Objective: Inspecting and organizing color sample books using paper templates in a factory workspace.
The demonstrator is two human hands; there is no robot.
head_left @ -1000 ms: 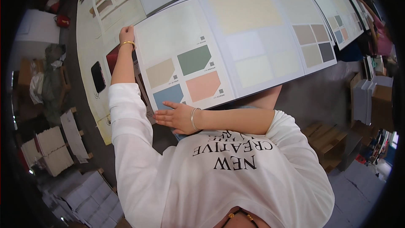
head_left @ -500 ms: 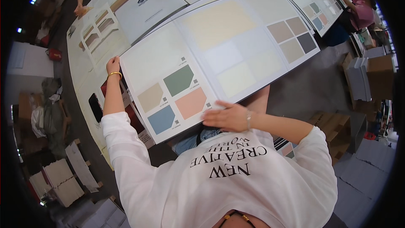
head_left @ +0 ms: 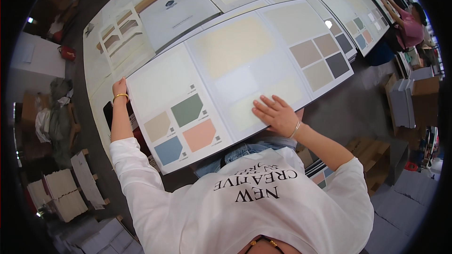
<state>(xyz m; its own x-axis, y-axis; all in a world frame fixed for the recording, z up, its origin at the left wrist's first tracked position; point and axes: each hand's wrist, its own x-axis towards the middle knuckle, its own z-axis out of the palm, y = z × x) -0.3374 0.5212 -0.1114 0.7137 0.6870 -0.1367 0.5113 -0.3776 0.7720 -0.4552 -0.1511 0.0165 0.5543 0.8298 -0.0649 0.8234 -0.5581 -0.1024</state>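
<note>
I'd worry the unfolded swatch folder (head_left: 242, 82), laid across the table (head_left: 97, 82) and jutting over the lap (head_left: 249, 150), could tip or crease if the right grip (head_left: 278, 115), flat and open-fingered, bears down while the left grip (head_left: 120, 87) pinches its left edge.

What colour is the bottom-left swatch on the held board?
The bottom-left swatch is greyish blue, clearest in the head view.

White top (head_left: 193, 216), black lettering (head_left: 256, 178), loose sleeves (head_left: 136, 167), blue jeans (head_left: 254, 149), gold left bangle (head_left: 121, 95), silver right bangle (head_left: 296, 129), gold-beaded black necklace (head_left: 254, 242)
</note>
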